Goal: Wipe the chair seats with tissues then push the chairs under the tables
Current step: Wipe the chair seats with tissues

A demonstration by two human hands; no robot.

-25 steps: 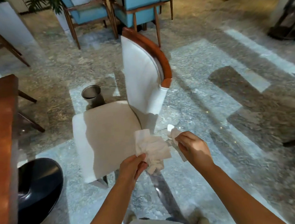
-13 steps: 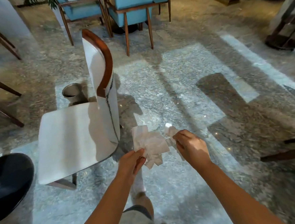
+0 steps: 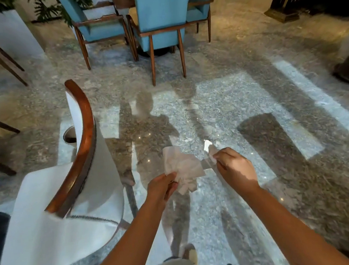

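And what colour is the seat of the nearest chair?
White, on the nearest chair, with a brown wooden back rail; head view.

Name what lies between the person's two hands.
Head view: a crumpled tissue stretches between the left hand and right hand, above bare floor.

Both forearms outstretched — left hand (image 3: 162,185) and right hand (image 3: 236,167) pinched closed, fingers (image 3: 220,155) curled.

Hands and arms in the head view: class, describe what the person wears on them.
Nothing shows on either. The left hand and right hand are bare, without gloves, rings or a watch, and both forearms are uncovered up to the frame's bottom edge, so no sleeves are visible.
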